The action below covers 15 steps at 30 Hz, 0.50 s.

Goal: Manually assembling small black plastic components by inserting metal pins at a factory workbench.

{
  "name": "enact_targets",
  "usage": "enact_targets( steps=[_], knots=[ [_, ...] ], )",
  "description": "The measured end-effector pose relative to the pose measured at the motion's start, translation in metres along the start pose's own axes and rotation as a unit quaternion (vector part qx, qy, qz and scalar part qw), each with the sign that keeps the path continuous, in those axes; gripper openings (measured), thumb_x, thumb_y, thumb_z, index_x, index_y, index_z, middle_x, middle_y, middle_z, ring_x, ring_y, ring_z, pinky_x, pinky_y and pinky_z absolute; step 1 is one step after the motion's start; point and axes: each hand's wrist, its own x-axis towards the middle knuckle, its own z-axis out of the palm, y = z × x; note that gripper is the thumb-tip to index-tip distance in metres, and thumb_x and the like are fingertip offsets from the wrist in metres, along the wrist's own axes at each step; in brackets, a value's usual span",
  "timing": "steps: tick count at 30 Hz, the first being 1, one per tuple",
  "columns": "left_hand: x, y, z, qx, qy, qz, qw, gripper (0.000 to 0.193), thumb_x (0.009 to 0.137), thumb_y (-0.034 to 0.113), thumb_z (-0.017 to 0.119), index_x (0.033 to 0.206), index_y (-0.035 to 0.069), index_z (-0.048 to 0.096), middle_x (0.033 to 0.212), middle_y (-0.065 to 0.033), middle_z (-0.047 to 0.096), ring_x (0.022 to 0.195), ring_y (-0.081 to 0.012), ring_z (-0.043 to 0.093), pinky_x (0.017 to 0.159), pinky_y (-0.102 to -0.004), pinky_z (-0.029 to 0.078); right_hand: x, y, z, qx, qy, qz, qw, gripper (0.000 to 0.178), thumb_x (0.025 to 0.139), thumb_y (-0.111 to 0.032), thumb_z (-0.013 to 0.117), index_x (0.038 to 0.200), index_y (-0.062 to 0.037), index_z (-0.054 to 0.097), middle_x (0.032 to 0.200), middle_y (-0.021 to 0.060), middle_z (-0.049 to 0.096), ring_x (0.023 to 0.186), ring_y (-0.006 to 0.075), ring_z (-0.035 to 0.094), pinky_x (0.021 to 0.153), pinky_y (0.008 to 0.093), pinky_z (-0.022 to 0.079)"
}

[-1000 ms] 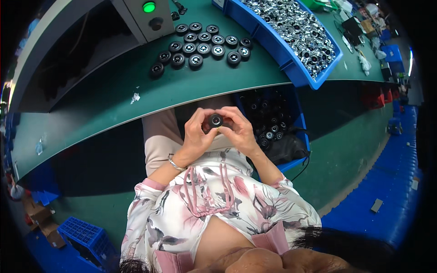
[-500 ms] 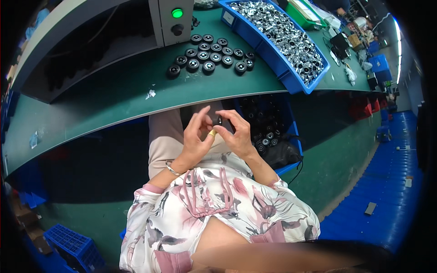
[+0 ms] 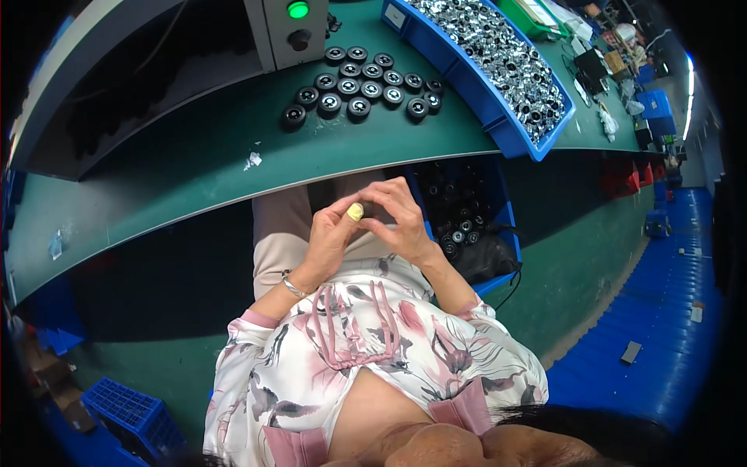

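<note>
My left hand and my right hand meet above my lap, just below the bench edge. Their fingers close round a small black part, mostly hidden, so its exact kind cannot be made out. Yellow tape wraps the left thumb, which presses against the part. The right fingers arch over its far side, with the thumb beneath. Beside my right hand, under the bench, a blue bin holds several black wheels and a dark bag.
Several black wheels lie grouped on the green bench. Right of them stands a long blue tray heaped with shiny metal parts. A grey machine with a lit green button stands at the left back.
My left fingers, apart from the part before, have moved in and closed on it. The right fingers have curled further over it. The view has shifted slightly.
</note>
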Motion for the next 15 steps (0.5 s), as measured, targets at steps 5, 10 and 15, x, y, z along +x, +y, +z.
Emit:
enact_targets(
  steps=[5, 10, 15],
  knots=[
    [0.006, -0.008, -0.001, 0.050, 0.012, 0.019, 0.998, 0.034, 0.098, 0.005, 0.057, 0.130, -0.007, 0.056, 0.117, -0.0101, 0.065, 0.103, -0.0138, 0.064, 0.092, -0.0263, 0.053, -0.005, 0.000, 0.007, -0.082, 0.019, -0.015, 0.996, 0.049, 0.063, 0.000, 0.077, 0.111, 0.0010, 0.064, 0.106, 0.0145, 0.061, 0.092, 0.0325, 0.057, 0.077, 0.0397, 0.050],
    [0.007, -0.017, -0.003, 0.179, 0.003, 0.081, 0.981, 0.032, 0.099, 0.005, 0.056, 0.129, -0.008, 0.056, 0.116, -0.0096, 0.064, 0.103, -0.0130, 0.062, 0.091, -0.0272, 0.053, -0.014, 0.009, 0.015, -0.113, 0.067, -0.043, 0.990, 0.048, 0.061, 0.003, 0.072, 0.108, 0.0006, 0.064, 0.102, 0.0138, 0.061, 0.089, 0.0317, 0.058, 0.078, 0.0409, 0.048],
    [0.013, -0.028, -0.010, 0.143, 0.031, 0.052, 0.988, 0.029, 0.096, 0.006, 0.062, 0.121, -0.007, 0.059, 0.109, -0.0063, 0.064, 0.097, -0.0092, 0.061, 0.085, -0.0236, 0.052, -0.012, 0.016, 0.014, -0.106, 0.065, -0.014, 0.992, 0.044, 0.062, 0.003, 0.071, 0.105, 0.0001, 0.066, 0.097, 0.0123, 0.062, 0.085, 0.0305, 0.059, 0.077, 0.0408, 0.046]
  ],
)
